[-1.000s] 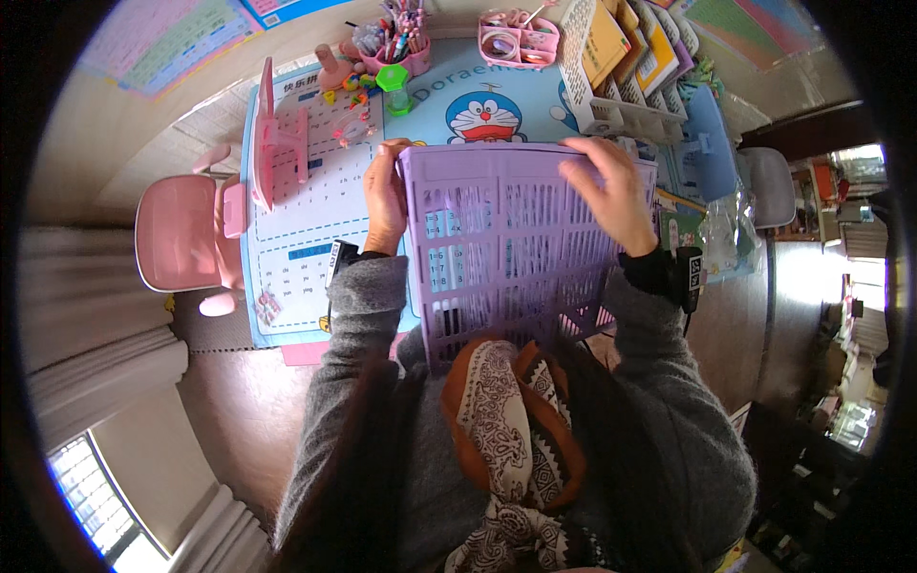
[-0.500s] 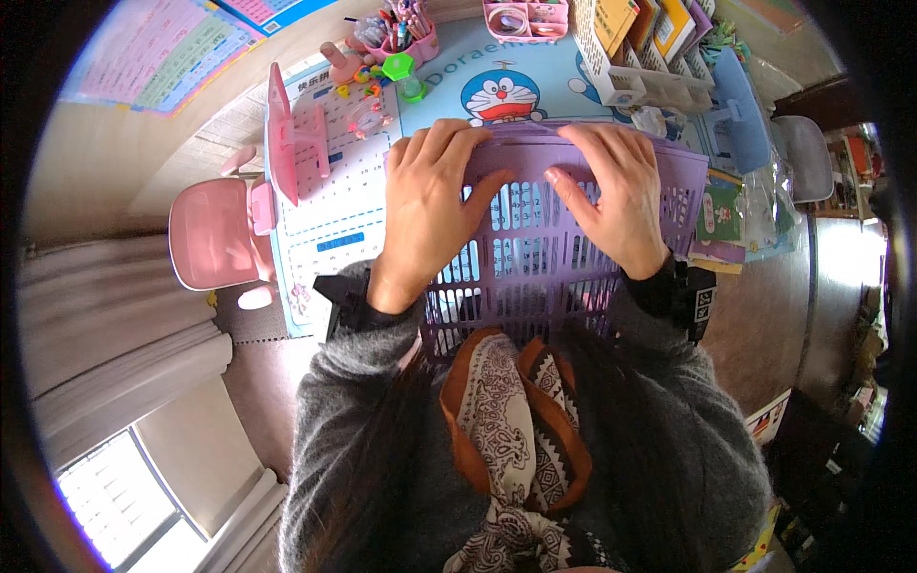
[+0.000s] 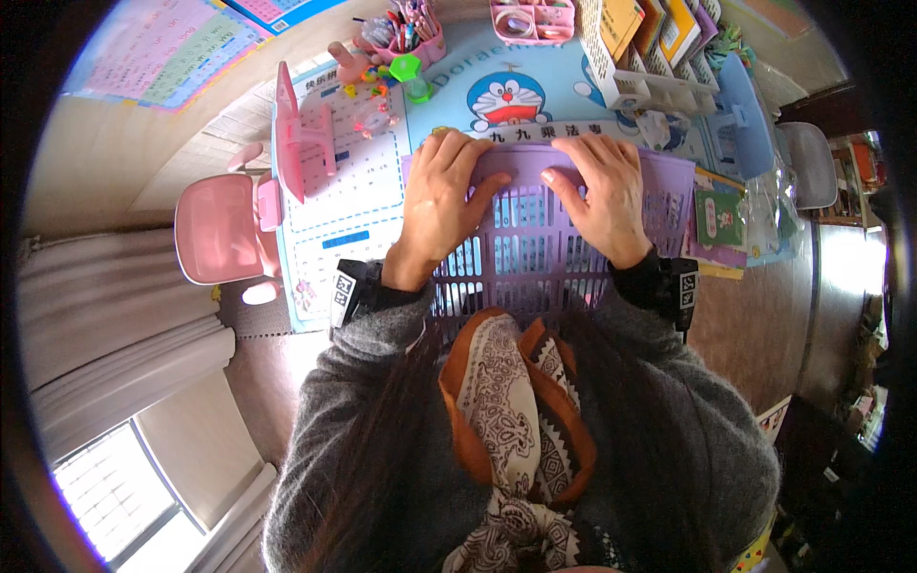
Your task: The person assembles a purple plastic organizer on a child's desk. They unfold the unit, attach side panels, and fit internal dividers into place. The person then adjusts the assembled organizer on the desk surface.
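Note:
A purple slotted plastic panel (image 3: 523, 164), like the wall of a basket, stands tilted in front of my body at the near side of the desk. My left hand (image 3: 444, 201) grips its far upper edge, fingers bent over the rim and thumb on the near face. To the right, my right hand (image 3: 607, 196) holds the same edge in the same way, the two thumbs pointing toward each other. The fingertips are hidden behind the rim. Through the slots parts of the printed desk mat (image 3: 368, 205) show. The panel's lower end is hidden by my scarf and body.
Left are a pink stand (image 3: 291, 134) and a pink chair (image 3: 218, 229). Along the back are a pink pen holder (image 3: 432, 46), a green hourglass (image 3: 411, 78) and a pink divided tray (image 3: 533, 21). Right are a white book rack (image 3: 659, 88), a blue stand (image 3: 750, 119) and a green booklet (image 3: 718, 218).
Both hands have drawn the purple panel slightly toward me, baring a printed strip of the mat beyond its rim. The hands are a little closer together and keep their grip.

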`<action>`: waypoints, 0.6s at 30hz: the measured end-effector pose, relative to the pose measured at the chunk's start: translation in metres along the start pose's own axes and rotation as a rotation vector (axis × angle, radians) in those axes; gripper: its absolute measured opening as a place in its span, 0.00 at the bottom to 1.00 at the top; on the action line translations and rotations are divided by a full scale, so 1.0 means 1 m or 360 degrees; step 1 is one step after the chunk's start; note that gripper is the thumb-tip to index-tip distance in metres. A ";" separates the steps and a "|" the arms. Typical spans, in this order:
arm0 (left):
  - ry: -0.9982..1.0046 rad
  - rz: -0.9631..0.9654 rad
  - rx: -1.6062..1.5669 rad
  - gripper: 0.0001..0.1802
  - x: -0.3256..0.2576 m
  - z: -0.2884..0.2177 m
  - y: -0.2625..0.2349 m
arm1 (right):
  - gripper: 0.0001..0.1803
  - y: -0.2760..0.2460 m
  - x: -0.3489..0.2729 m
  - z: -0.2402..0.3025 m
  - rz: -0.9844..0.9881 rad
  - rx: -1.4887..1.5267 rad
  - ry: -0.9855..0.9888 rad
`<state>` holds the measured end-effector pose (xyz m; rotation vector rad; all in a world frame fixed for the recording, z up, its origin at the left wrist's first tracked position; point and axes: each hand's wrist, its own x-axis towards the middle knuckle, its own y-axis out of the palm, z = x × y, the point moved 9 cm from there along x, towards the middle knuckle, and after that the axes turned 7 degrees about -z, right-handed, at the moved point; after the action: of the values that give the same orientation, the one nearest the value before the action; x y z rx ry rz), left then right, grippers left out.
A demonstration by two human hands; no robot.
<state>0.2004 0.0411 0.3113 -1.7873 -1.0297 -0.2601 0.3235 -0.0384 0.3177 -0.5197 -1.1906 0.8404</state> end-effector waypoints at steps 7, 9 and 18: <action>0.0001 0.0061 0.0011 0.19 0.005 -0.005 0.001 | 0.15 -0.003 0.003 0.001 0.0048 0.0051 0.0005; 0.0041 0.0054 0.0099 0.21 0.011 -0.010 0.000 | 0.14 -0.007 0.010 0.000 -0.0008 0.0025 -0.0001; 0.0009 0.0079 0.0252 0.22 0.008 -0.027 0.002 | 0.20 0.002 0.010 0.021 0.0071 -0.0009 -0.0071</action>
<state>0.2145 0.0221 0.3277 -1.6657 -0.9736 -0.1486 0.3044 -0.0305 0.3292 -0.5360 -1.2262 0.8910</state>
